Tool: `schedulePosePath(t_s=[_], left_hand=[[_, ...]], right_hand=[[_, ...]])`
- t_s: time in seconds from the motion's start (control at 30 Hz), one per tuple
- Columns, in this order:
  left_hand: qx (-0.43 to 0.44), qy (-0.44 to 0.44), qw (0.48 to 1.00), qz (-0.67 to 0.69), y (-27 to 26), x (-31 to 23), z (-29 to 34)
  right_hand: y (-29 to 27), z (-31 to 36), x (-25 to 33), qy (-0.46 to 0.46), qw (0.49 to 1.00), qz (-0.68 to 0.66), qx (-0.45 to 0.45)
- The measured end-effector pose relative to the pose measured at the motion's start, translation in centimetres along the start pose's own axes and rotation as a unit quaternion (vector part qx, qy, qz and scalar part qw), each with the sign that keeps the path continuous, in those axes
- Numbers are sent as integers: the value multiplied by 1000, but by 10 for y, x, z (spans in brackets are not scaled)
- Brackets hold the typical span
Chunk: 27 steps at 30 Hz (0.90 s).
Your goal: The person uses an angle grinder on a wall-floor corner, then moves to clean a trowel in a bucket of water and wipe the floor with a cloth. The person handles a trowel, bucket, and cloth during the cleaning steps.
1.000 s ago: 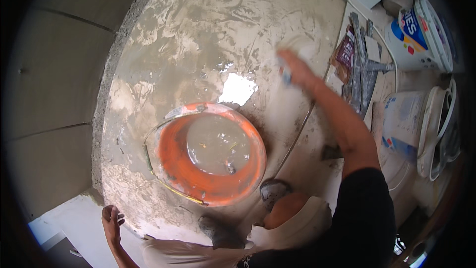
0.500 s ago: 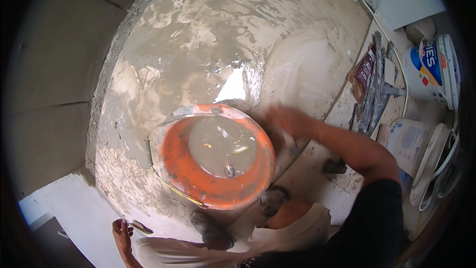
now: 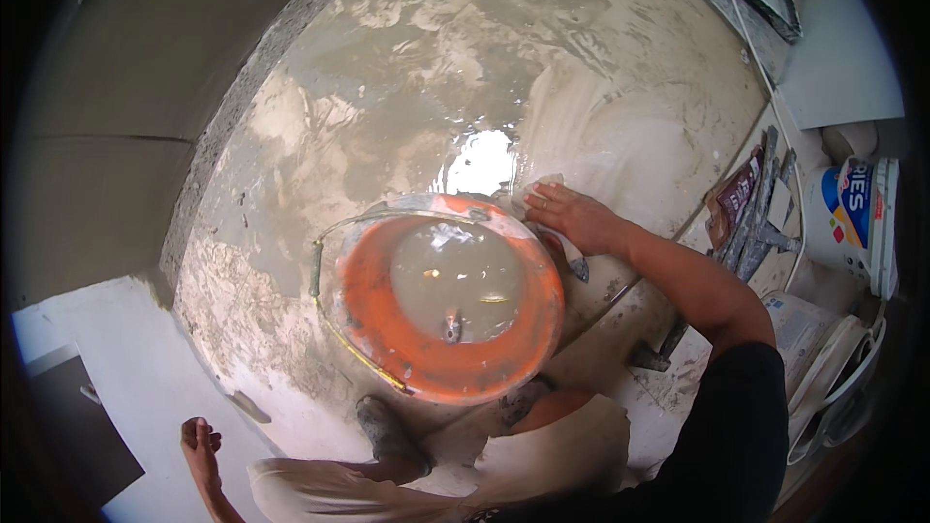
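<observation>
My right hand (image 3: pixel 578 218) reaches down beside the far right rim of an orange bucket (image 3: pixel 426 368). Its fingers bend over a pale, smeared piece against the wet floor (image 3: pixel 436 68); most of that piece is hidden and its kind is unclear. Cloudy grey water (image 3: pixel 441 276) with a few small bits in it partly fills the bucket. The wire handle (image 3: pixel 334 329) hangs down over the bucket's left side. My left hand (image 3: pixel 201 446) hovers low at the left by a white wall, fingers loosely curled, with nothing visible in them.
Stained feet (image 3: pixel 390 436) stand close to the bucket. At right lie grey-crusted tools (image 3: pixel 751 232) and a torn brown bag (image 3: pixel 733 199), with a white paint pail (image 3: pixel 845 213) and another pail (image 3: pixel 804 339) behind. A dark tiled wall (image 3: pixel 97 184) borders the left.
Blurred half a second ago, my right hand is now sharp, low over the floor and still beside the bucket. The left hand has shifted outward to the left. The whole view has shifted slightly.
</observation>
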<state>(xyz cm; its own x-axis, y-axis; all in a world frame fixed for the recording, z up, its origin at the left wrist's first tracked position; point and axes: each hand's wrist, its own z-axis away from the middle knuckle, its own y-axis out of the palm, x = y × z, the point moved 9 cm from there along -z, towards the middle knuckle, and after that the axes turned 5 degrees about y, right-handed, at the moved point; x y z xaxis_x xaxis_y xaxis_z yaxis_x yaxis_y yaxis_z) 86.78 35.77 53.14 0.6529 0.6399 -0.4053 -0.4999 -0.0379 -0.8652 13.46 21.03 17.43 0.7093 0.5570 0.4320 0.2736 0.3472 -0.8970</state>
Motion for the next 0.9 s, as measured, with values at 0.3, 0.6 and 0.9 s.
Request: schedulePosePath(t_s=[0.3, 0.6, 0.9], left_hand=[[204, 148, 960, -122, 179, -177, 25], [256, 207, 943, 50, 322, -215, 10], [301, 111, 837, 443, 301, -258, 40]], right_hand=[[-112, -57, -187, 303, 906, 41, -294], [46, 109, 63, 294, 944, 53, -139], [-52, 170, -85, 637, 737, -23, -223]])
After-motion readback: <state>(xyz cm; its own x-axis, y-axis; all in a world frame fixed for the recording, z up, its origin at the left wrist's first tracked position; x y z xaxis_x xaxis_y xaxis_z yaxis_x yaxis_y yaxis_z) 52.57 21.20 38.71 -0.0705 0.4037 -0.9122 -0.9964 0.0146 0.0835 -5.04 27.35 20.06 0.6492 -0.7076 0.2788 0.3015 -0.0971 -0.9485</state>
